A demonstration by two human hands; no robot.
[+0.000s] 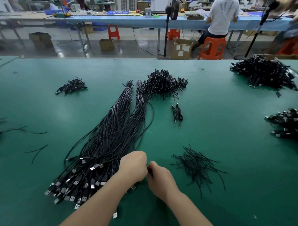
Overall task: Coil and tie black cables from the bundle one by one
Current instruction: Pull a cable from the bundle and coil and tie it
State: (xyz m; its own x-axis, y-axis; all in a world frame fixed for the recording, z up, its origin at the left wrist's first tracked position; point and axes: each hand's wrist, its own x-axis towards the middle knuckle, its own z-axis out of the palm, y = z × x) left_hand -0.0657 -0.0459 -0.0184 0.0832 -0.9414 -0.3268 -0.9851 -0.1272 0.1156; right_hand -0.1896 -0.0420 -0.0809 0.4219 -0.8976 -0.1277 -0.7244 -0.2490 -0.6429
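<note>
On the green desk (232, 118), directly ahead of the person, lay the bundle (114, 137) of long black cables, fanned out with its USB plugs (72, 183) nearest the body and its far ends gathered toward the pile of coiled cables (162, 85). The left hand (134, 166) and the right hand (161, 180) met just beside the plug end of the bundle, knuckles up. The fingers of both hands were curled inward over something small and dark between them; whether this was a cable or a tie could not be determined.

The cables appeared thin, light and limp, so a single one should bend into a coil without resistance yet spring loose unless pinched at the crossing. The rigid plug offered the surest place to take hold. The loose ties (197, 167) lay near the right hand; being fine and wiry, they would likely need a fingertip pinch.
</note>
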